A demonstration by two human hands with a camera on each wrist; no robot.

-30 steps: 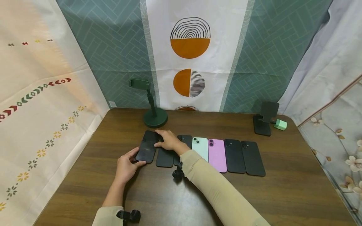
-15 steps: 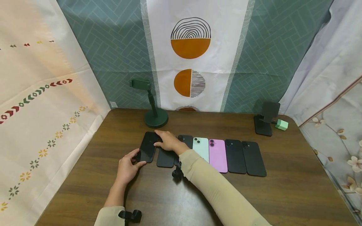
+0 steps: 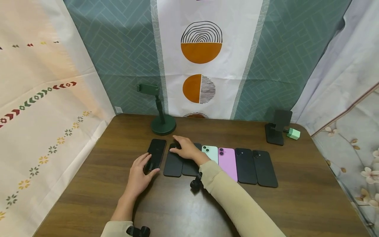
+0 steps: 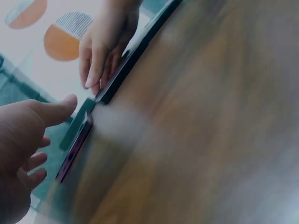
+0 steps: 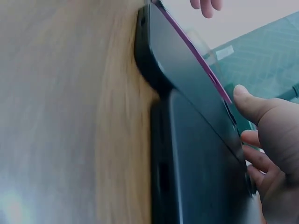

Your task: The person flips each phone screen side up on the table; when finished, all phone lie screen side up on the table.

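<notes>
Seven phones in a row on the wooden table (image 3: 311, 197). Leftmost black phone (image 3: 158, 149) lies flat, a narrow gap from its neighbour, the second dark phone (image 3: 172, 166). Left hand (image 3: 137, 176) at its lower left corner, thumb and fingers wide; contact: cannot tell. Right hand (image 3: 187, 149) over the second phone's top end, thumb apart from fingers, grasping nothing; contact likewise unclear. Rightward: third dark phone (image 3: 190, 168), mint phone (image 3: 211, 153), pink phone (image 3: 228, 164), two more black phones (image 3: 245, 166). Any lettering on the backs: too small to read from where I stand; camera lenses discernible on several.
</notes>
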